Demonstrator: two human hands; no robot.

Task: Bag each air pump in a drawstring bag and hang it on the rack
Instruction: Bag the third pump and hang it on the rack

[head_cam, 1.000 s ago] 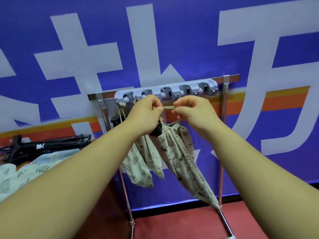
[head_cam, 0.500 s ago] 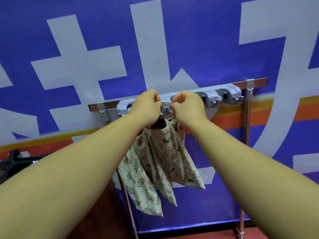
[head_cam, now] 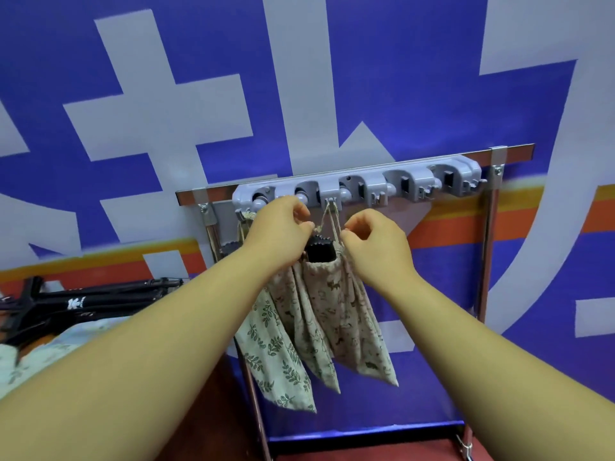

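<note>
A cream animal-print drawstring bag [head_cam: 336, 314] hangs by its drawstring [head_cam: 332, 217] from a hook on the grey hook strip of the rack [head_cam: 376, 186]. The black top of an air pump [head_cam: 317, 251] pokes out of the bag's mouth. My left hand [head_cam: 279, 234] pinches the drawstring at the left of the bag's mouth. My right hand [head_cam: 376, 244] pinches it at the right. A second bag with a leaf print [head_cam: 273, 357] hangs from a hook further left, partly behind my left wrist.
Several black air pumps [head_cam: 83, 301] lie at the left on leaf-print fabric [head_cam: 30, 357]. The rack's metal uprights [head_cam: 487, 261] stand in front of a blue banner wall. Three hooks to the right of the bags carry nothing.
The drawstring loop went over a rack hook and the bag now hangs from it. Both hands came down from the hook strip to the bag's mouth.
</note>
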